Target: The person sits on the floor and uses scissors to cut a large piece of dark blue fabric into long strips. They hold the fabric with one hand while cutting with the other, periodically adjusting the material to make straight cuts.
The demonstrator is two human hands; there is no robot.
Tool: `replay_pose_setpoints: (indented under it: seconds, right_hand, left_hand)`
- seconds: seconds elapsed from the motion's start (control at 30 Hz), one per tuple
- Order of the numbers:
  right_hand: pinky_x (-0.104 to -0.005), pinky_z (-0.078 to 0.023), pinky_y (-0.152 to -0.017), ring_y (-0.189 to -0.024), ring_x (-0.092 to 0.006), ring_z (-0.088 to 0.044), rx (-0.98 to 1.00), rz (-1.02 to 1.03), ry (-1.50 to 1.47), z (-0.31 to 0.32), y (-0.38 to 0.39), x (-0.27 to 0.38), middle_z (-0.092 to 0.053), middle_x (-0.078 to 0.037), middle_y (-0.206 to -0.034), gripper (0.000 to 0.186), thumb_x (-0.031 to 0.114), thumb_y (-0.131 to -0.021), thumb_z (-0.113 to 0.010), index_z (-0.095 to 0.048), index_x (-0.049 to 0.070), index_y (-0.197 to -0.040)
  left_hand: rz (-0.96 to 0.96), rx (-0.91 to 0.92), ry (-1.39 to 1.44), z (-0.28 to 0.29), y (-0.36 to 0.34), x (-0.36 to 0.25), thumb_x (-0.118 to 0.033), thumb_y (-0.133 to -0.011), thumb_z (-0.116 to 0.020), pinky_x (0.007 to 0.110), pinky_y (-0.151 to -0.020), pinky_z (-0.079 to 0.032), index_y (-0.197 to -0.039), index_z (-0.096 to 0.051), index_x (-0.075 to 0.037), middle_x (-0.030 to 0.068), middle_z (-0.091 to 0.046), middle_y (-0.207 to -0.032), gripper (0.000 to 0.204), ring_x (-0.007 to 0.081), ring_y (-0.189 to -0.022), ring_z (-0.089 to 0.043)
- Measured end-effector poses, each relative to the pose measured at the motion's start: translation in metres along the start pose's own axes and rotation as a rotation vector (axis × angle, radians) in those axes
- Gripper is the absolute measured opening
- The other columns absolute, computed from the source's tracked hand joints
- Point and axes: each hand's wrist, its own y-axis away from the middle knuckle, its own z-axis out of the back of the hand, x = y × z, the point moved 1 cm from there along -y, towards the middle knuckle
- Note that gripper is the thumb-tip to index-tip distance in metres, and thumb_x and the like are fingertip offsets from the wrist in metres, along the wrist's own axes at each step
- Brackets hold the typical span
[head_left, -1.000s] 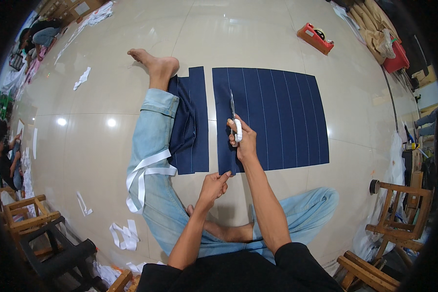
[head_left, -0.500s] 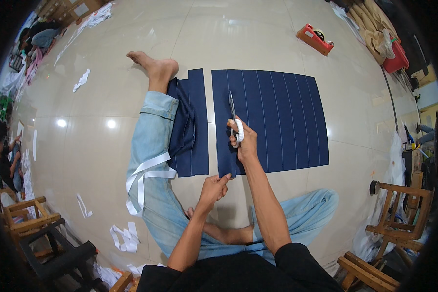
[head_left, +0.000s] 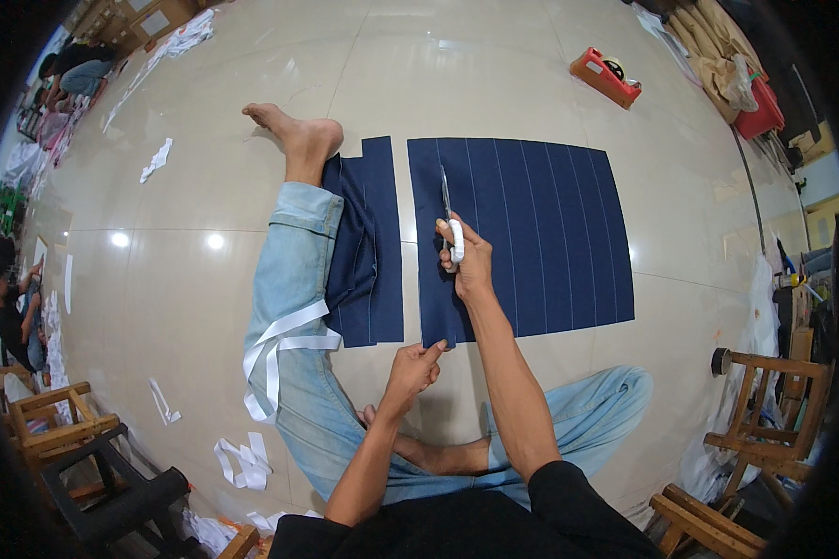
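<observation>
A navy cloth with pale parallel lines (head_left: 555, 233) lies on the tiled floor in front of me. My right hand (head_left: 471, 256) grips scissors with white-wrapped handles (head_left: 456, 240), their blades pointing away from me along the cloth's left part. My left hand (head_left: 414, 371) pinches the cloth's near edge at its left corner. Left of it lie narrower, rumpled navy pieces (head_left: 382, 233), beside my outstretched leg (head_left: 284, 261) with its bare foot (head_left: 308, 140). White strips (head_left: 294, 317) drape over that leg.
A red tape dispenser (head_left: 604, 76) sits at the back right. Wooden stools (head_left: 769, 405) and a black stool (head_left: 112, 494) stand at both sides. White scraps (head_left: 242, 461) lie on the floor. Other people (head_left: 19, 317) sit at the far left; bundles and a red bin (head_left: 757, 107) are at right.
The cloths and my left hand appear a little lower in the picture, as does much of the scene. The scissors show little change within my right hand.
</observation>
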Motion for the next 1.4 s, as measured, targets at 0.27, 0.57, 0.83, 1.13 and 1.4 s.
replay_pose_setpoints:
  seconds: [0.27, 0.57, 0.83, 1.13, 1.4]
  right_hand:
    - [-0.0184, -0.040, -0.041, -0.052, -0.0067, -0.057, 0.006, -0.028, 0.043, 0.004, -0.002, 0.002, -0.071, -0.005, -0.085, 0.059, 0.017, -0.083, -0.086, -0.063, -0.002, -0.134]
    - [-0.0210, -0.038, -0.041, -0.049, -0.0079, -0.056, -0.017, -0.012, -0.006, -0.011, -0.014, 0.016, -0.070, -0.005, -0.082, 0.058, 0.020, -0.082, -0.086, -0.066, -0.002, -0.131]
    - [-0.0210, -0.038, -0.041, -0.049, -0.0074, -0.055, -0.007, 0.016, -0.014, -0.016, -0.028, 0.018, -0.069, -0.004, -0.081, 0.057, 0.019, -0.081, -0.087, -0.066, -0.002, -0.130]
    - [-0.0195, -0.037, -0.041, -0.049, -0.0068, -0.055, 0.009, 0.014, 0.072, -0.011, -0.037, 0.011, -0.067, -0.002, -0.074, 0.059, 0.020, -0.080, -0.089, -0.066, -0.002, -0.131]
    - [-0.0205, -0.038, -0.042, -0.050, -0.0074, -0.055, -0.002, 0.007, 0.009, -0.018, -0.036, 0.020, -0.069, -0.004, -0.080, 0.059, 0.019, -0.081, -0.088, -0.066, -0.002, -0.131]
  left_hand:
    - [-0.007, 0.012, 0.014, 0.000, -0.001, 0.001, -0.038, -0.099, -0.069, 0.023, -0.038, -0.024, -0.098, -0.073, -0.003, -0.0014, -0.052, -0.052, 0.035, 0.0049, -0.039, -0.037]
    - [-0.017, 0.005, -0.012, 0.001, -0.003, 0.004, -0.039, -0.099, -0.069, 0.023, -0.038, -0.025, -0.100, -0.073, -0.002, -0.0016, -0.051, -0.052, 0.037, 0.0047, -0.040, -0.038]
    - [-0.042, 0.021, 0.009, 0.002, 0.000, 0.003, -0.039, -0.101, -0.067, 0.022, -0.040, -0.027, -0.102, -0.075, -0.005, -0.0039, -0.052, -0.053, 0.035, 0.0038, -0.041, -0.040]
    - [-0.055, 0.007, 0.008, 0.000, 0.002, -0.001, -0.040, -0.099, -0.068, 0.022, -0.040, -0.027, -0.094, -0.073, -0.005, -0.0028, -0.053, -0.052, 0.035, 0.0039, -0.041, -0.040]
    - [-0.040, 0.002, -0.011, 0.003, -0.002, 0.002, -0.040, -0.099, -0.068, 0.022, -0.041, -0.029, -0.093, -0.073, -0.006, -0.0029, -0.054, -0.053, 0.035, 0.0044, -0.042, -0.041]
